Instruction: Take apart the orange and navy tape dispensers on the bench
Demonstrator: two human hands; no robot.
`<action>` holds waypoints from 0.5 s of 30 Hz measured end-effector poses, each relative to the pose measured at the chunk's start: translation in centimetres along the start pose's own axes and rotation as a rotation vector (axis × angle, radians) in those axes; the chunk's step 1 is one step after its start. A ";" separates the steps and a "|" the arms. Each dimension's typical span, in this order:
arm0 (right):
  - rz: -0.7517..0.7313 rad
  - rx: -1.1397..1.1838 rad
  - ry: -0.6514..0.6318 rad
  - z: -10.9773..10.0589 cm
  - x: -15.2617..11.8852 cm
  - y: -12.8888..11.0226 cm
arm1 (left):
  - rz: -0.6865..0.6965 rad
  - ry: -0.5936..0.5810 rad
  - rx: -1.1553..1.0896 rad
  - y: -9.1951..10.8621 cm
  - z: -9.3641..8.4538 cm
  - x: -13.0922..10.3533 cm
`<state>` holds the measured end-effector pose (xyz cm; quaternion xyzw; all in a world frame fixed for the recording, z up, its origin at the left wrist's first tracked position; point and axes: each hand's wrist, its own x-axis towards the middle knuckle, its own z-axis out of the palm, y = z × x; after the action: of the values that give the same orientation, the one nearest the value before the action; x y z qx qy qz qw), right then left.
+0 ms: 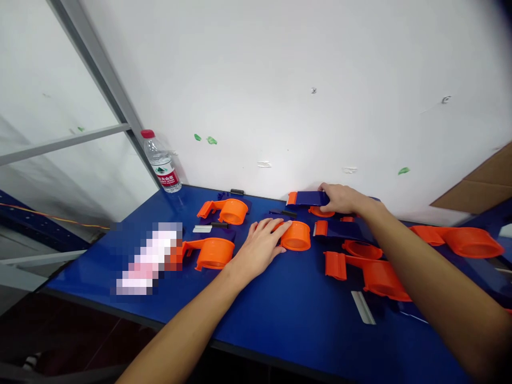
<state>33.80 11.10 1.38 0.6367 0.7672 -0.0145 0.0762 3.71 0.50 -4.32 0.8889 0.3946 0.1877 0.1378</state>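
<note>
My left hand (264, 240) is closed around the left end of an orange tape dispenser part (296, 236) lying on the blue tabletop. Its thumb is at the near side, and the round drum shows past the fingertips. By the wall, my right hand (338, 198) grips the end of a blue and orange tape dispenser (308, 199); its fingers are partly hidden. A black roller (288, 214) lies between the two hands. Just below my right hand is another blue and orange dispenser (340, 230).
To the left sit orange dispenser parts (233, 212) with metal blades (202, 229). More orange pieces (386, 280) and a loose blade (363, 308) lie right. A water bottle (163, 165) stands in the back left corner. A pixelated patch covers the left tabletop.
</note>
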 end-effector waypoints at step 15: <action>-0.019 0.158 0.275 -2.1 -3.9 0.2 | -0.002 0.014 -0.038 0.1 0.0 -0.1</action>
<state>34.52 7.62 3.98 0.6294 0.7729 0.0119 -0.0799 3.69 0.34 -4.31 0.8842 0.3930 0.2013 0.1522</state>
